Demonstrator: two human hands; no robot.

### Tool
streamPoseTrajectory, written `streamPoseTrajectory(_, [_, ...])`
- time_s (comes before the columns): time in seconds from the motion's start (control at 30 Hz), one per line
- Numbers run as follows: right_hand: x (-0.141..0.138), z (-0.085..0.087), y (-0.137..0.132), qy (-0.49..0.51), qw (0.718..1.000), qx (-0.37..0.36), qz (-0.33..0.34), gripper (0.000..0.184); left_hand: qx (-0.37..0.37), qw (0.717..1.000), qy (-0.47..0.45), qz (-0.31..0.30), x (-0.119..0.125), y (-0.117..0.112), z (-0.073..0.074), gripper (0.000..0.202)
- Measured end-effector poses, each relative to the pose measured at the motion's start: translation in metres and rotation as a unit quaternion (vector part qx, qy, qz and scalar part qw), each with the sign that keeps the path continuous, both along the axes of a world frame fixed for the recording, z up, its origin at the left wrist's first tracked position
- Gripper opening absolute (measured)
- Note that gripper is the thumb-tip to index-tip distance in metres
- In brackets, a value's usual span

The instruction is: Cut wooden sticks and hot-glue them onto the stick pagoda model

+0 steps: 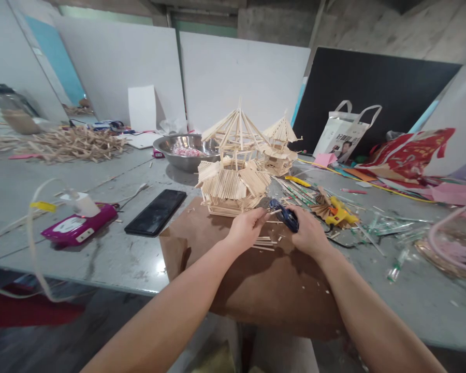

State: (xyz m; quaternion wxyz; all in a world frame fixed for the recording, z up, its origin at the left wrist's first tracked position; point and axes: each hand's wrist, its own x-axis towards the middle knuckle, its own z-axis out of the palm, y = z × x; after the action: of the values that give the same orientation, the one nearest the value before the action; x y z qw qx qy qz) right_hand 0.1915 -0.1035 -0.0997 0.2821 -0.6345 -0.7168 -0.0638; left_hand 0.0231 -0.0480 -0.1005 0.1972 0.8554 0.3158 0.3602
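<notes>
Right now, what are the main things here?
Stick pavilion models: two, pale, centre
Steel bowl: one, silver, behind-left of models
Smartphone: one, black, left of models
Power strip: one, purple, left of smartphone
Stick pile: one, tan, back left
Tote bag: one, white, back right
Glue gun: one, yellow, centre right
Sheet: one, brown, front centre
Pliers-like tool: one, dark blue, in right hand
Thin stick: one, pale, in left hand
Left hand: one, bare, holding stick
Right hand: one, bare, around tool

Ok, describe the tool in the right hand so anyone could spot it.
On the grey table, find the brown sheet and the nearer wooden model at its far edge. Right of that, the right hand holds the tool. It's dark blue, unlike the yellow glue gun farther right.
</notes>
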Motion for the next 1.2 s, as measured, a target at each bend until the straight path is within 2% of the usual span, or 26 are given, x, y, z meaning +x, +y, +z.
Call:
streamPoseTrajectory(0.5, [-0.0014, 0.0022, -0.0019, 0.001, 0.999, -0.028, -0.023, 0.035, -0.017, 1.000, 0.005, -0.001, -0.0009, -0.0007, -0.0007, 0.031])
streamPoseTrajectory(0.93, [-0.0018, 0.0021, -0.0022, -0.003, 1.000, -0.018, -0.023, 0.033, -0.023, 0.999, -0.009, -0.025, -0.0007, -0.0004, -0.0023, 0.030])
streamPoseTrajectory(1.2, [-0.0013, 0.0012, -0.0021, -0.004, 1.000, -0.014, -0.018, 0.032, -0.054, 0.998, -0.021, -0.027, -0.0002, -0.0014, -0.0009, 0.031])
